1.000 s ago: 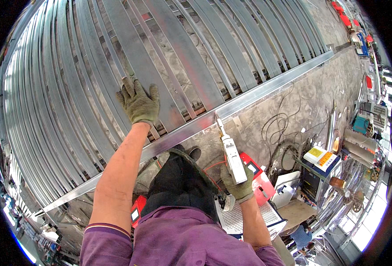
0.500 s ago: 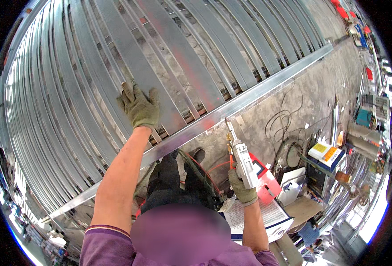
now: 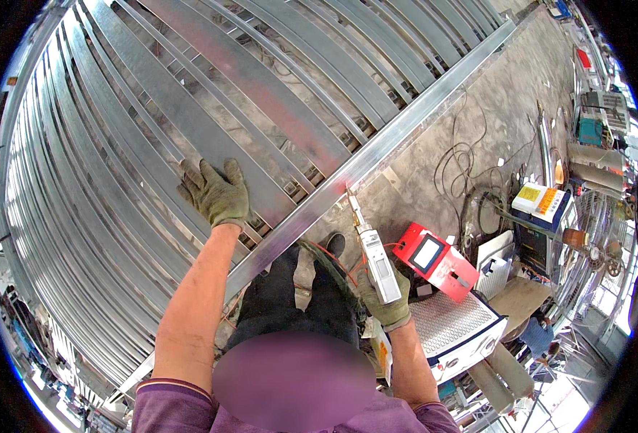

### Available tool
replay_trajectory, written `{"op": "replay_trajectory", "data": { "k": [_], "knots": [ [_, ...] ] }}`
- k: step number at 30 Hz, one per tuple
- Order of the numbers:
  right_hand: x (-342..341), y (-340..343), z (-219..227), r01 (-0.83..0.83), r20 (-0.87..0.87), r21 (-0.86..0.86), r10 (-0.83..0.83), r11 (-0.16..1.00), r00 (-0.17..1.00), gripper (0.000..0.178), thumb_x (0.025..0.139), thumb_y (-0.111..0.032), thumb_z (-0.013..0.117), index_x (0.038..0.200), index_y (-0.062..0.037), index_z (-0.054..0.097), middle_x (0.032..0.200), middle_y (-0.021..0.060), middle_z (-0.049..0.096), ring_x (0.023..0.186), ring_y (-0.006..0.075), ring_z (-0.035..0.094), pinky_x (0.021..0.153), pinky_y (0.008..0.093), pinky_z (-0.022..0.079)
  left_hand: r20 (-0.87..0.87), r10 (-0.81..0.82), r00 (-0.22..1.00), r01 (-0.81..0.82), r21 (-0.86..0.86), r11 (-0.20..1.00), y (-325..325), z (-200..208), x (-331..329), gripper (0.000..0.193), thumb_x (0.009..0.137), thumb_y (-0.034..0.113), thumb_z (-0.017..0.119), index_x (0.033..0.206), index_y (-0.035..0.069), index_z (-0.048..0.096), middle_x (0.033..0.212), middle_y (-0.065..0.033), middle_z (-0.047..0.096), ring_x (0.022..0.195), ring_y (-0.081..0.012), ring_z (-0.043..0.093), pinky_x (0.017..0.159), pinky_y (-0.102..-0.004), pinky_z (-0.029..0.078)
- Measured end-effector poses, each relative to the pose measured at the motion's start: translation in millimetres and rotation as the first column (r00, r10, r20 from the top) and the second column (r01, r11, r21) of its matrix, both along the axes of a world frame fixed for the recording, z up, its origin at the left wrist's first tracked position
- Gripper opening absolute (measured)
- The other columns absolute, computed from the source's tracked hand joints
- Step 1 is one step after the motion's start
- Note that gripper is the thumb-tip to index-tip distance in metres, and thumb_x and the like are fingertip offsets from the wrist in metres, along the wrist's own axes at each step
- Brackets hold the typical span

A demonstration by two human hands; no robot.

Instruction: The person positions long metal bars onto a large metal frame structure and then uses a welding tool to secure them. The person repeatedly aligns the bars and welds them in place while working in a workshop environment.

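Observation:
My left hand, in an olive work glove, lies with spread fingers on the flat grey metal slats of a large slatted panel. In my right hand, also gloved, is a white-and-grey welding gun with a long narrow nozzle. Its tip points away from me and is at or very near the edge of the shiny metal rail that runs across the slat ends. Whether the tip touches the rail I cannot tell. My right fingers wrap around the gun's grip, partly hidden beneath its body.
Right of the gun stands a red box with a screen beside a silver machine with a textured top. Loose cables coil on the concrete floor. Farther right is a dark machine topped by a yellow-and-white box. A person is at lower right.
The welding gun has moved left and its tip is closer to the rail. My left hand stays spread on the slats. The whole view has shifted and turned slightly.

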State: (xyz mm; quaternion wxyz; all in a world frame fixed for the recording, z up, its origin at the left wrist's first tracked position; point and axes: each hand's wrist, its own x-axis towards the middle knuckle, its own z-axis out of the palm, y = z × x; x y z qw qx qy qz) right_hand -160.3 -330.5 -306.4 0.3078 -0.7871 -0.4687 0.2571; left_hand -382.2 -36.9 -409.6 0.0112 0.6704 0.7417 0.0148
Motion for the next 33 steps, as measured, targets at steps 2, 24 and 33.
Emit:
{"op": "replay_trajectory", "data": {
  "k": [2,24,33],
  "knots": [
    [-2.0,-0.7,-1.3,0.003,0.014,-0.009,-0.003,1.0,1.0,0.022,0.086,-0.013,0.076,0.107,-0.0079,0.075,0.09,0.01,0.073,0.076,0.0304,0.073,0.066,0.0385,0.06,-0.007,-0.005,1.0,0.005,-0.004,1.0,0.4,0.5,0.0,0.076,0.104,0.059,0.043,0.149,-0.001,0.052,0.171,-0.0225,0.023,0.161,-0.0355,0.017,0.13,-0.0528,0.006],
    [-31.3,31.2,-37.5,0.584,-0.176,-0.191,-0.613,0.789,0.77,0.039,0.09,-0.022,0.081,0.121,-0.0012,0.07,0.109,0.0102,0.078,0.098,0.0203,0.074,0.087,0.034,0.057,0.073,0.005,0.997,0.0,-0.069,0.998,0.9,1.4,-1.8,0.078,0.103,0.058,0.044,0.15,-0.005,0.049,0.171,-0.0261,0.019,0.16,-0.0406,0.015,0.129,-0.0554,0.004],
    [-38.9,87.5,-32.2,0.717,-0.386,-0.064,-0.68,0.694,0.623,0.037,0.091,-0.02,0.08,0.121,-0.0013,0.07,0.102,0.0044,0.076,0.091,0.016,0.071,0.083,0.0335,0.056,0.084,0.017,0.996,-0.009,-0.094,0.996,3.6,14.8,3.4,0.075,0.104,0.055,0.043,0.149,-0.005,0.049,0.171,-0.0256,0.019,0.16,-0.0398,0.016,0.129,-0.0563,0.005]
  ]
}}
